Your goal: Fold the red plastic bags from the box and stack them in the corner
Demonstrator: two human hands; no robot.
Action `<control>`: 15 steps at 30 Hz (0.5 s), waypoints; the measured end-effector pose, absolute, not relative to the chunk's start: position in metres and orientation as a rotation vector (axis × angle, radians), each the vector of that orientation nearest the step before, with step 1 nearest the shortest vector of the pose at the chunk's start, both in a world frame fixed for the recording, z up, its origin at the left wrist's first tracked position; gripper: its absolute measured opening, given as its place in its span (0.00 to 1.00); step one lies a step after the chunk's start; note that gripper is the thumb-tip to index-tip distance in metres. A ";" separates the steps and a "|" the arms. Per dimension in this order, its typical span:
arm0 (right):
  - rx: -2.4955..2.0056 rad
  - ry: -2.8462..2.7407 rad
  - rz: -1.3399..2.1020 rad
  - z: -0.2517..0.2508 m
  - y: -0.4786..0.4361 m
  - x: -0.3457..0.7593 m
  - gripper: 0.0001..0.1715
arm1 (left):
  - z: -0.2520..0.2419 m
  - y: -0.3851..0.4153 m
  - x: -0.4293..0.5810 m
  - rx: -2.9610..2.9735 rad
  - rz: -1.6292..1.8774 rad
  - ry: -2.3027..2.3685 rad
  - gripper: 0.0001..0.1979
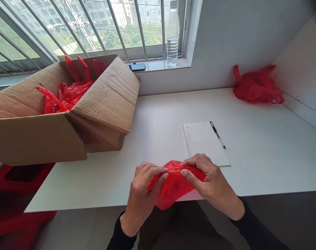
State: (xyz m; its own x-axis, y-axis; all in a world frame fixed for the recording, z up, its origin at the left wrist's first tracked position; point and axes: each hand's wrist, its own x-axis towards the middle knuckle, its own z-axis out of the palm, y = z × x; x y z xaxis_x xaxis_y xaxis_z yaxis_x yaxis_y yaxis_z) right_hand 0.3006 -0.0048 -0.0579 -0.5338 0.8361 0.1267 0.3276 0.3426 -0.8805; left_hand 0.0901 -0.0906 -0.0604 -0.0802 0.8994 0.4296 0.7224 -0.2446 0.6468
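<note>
A thin red plastic bag (173,191) is stretched between my two hands at the front edge of the white table (158,118). My left hand (144,194) pinches its upper edge between thumb and fingers. On the other side, my right hand (205,177) grips the same gathered edge, thumb toward me and fingers behind. The lower part of the bag hangs loosely over the table edge, above my lap. What the bag contains, if anything, cannot be made out.
An open cardboard box (38,139) with several red plastic bags (72,92) stands at left. Paper (205,142) and a pen (217,134) lie mid-table. Another red bag (257,85) sits at back right. A water bottle (173,38) and phone (137,67) rest on the sill.
</note>
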 end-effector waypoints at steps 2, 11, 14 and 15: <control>-1.021 -2.006 1.132 -0.058 -0.003 0.299 0.10 | -0.061 -0.091 0.088 1.986 1.267 1.797 0.09; -1.142 -1.804 1.376 -0.053 -0.005 0.301 0.14 | -0.063 -0.092 0.090 1.822 1.343 1.810 0.08; -1.142 -1.786 1.337 -0.051 -0.001 0.302 0.15 | -0.063 -0.093 0.088 1.747 1.431 1.878 0.07; -1.172 -1.725 1.326 -0.053 0.002 0.304 0.16 | -0.064 -0.095 0.086 1.658 1.485 1.938 0.05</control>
State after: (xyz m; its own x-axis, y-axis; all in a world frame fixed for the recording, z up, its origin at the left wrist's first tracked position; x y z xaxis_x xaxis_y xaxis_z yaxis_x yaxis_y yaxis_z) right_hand 0.3041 0.0018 -0.0529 -0.3824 0.9238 -0.0198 0.2569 0.0857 -0.9626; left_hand 0.0857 -0.0946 -0.0640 -0.3563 0.8263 0.4362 0.6359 -0.1276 0.7612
